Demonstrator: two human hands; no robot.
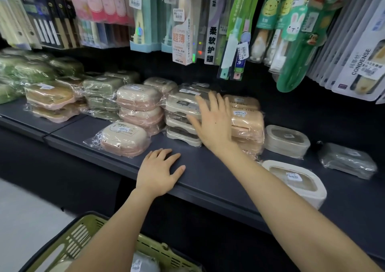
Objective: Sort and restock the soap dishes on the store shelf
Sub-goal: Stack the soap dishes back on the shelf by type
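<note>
Dark shelf [208, 173] under hanging toothbrushes [268, 21]: left hand [160, 171] lies flat, right hand [212, 123] with spread fingers [203, 105] touches stacked soap dishes [181, 103].

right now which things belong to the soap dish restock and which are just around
Job: stacked soap dishes, loose pink dish, two cream dishes, green basket, right hand at the stack.
Just around: hanging toothbrushes, CONDENSE packs.

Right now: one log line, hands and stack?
left hand: flat on shelf | right hand: open, at cream-grey soap dish stack | green basket: below shelf
</note>
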